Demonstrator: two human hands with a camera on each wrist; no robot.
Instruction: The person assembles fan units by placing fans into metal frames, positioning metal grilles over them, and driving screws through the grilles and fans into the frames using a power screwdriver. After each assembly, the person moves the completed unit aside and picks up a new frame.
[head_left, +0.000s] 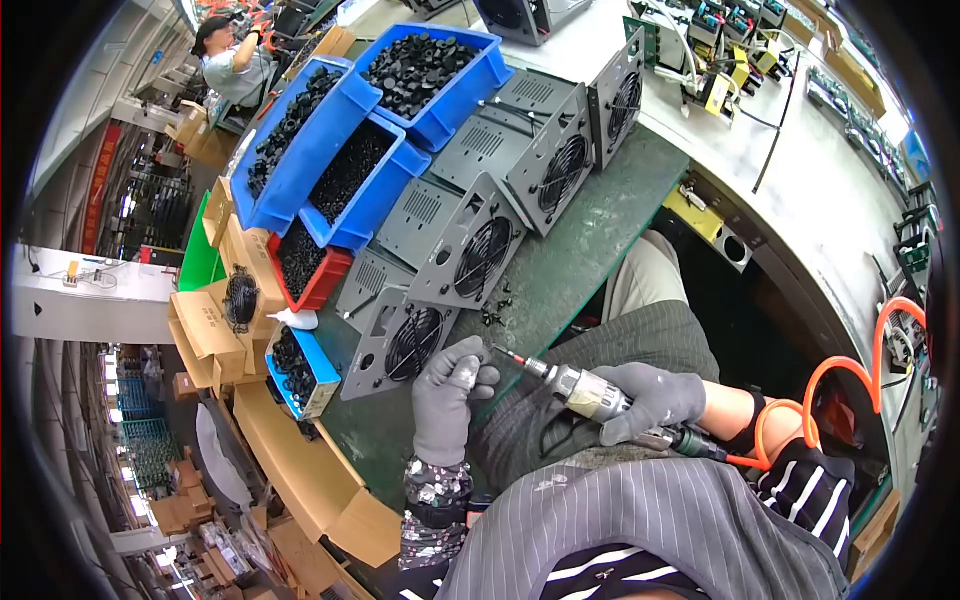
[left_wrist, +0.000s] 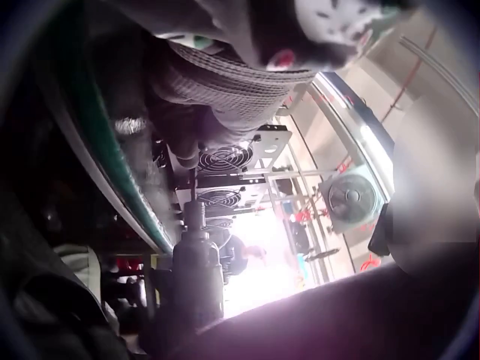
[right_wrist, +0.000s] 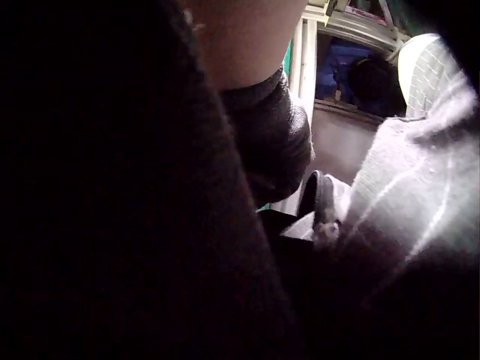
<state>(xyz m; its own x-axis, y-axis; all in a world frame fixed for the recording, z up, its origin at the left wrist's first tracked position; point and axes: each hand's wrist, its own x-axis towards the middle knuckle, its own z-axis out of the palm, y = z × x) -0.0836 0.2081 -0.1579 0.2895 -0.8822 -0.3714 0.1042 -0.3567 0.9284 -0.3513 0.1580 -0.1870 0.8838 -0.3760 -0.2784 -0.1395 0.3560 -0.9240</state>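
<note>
In the head view, my gloved right hand (head_left: 655, 393) grips a power screwdriver (head_left: 592, 394) with an orange coiled hose (head_left: 830, 372) at its rear. The driver's bit (head_left: 512, 356) points toward my gloved left hand (head_left: 447, 395), whose fingers are curled right by the bit's tip. I cannot tell whether those fingers hold anything. The left wrist view shows the same screwdriver (left_wrist: 198, 270) with its bit reaching the left fingertips. Several small dark parts (head_left: 493, 316) lie on the green bench top just beyond. Most of the right wrist view is dark, with part of a glove (right_wrist: 276, 150) showing.
Grey metal housings with fans (head_left: 484, 258) stand in a row along the green bench (head_left: 590, 190). Behind them are blue bins (head_left: 455, 125) of black parts and a red bin (head_left: 325, 285). Cardboard boxes (head_left: 300, 465) sit to the left; another person (head_left: 235, 65) is at upper left.
</note>
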